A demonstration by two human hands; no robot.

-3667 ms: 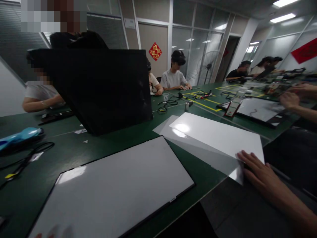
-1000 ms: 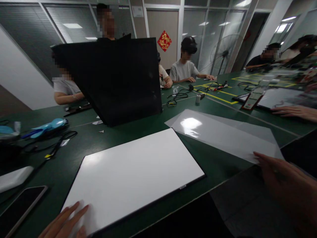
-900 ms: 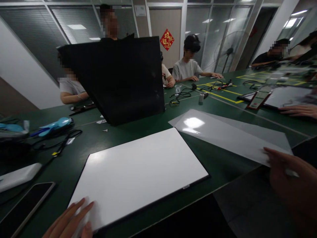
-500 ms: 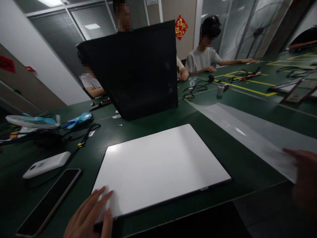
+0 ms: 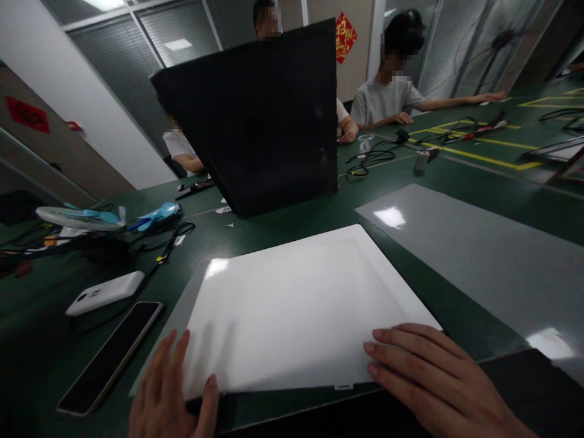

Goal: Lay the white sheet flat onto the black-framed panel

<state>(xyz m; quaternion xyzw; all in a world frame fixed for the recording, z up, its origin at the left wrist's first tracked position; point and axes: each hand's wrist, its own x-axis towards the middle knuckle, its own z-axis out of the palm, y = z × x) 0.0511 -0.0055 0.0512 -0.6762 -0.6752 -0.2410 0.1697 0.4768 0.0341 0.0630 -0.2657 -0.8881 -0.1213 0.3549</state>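
A white rectangular panel (image 5: 383, 261) with thin dark edges lies on the green table in front of me. Over it is a thin translucent sheet (image 5: 176, 319), shifted so that its left side juts past the panel. My left hand (image 5: 171, 389) is at the near left corner, fingers apart, touching the sheet or panel edge. Flat on the near right part of the sheet rests my right hand (image 5: 424, 371), its fingers stretched out. A second translucent sheet (image 5: 474, 255) lies on the table at right.
A phone (image 5: 112, 359) and a white power bank (image 5: 106, 293) lie to the left, with cables and a light blue item (image 5: 159, 214) behind. Beyond the panel stands a large black board (image 5: 260, 121). Several people sit or stand across the table, where cables (image 5: 371, 159) lie.
My right hand has come from the sheet at right onto the panel's near right side. A translucent sheet now covers much of the panel. My left hand stays near the same corner.
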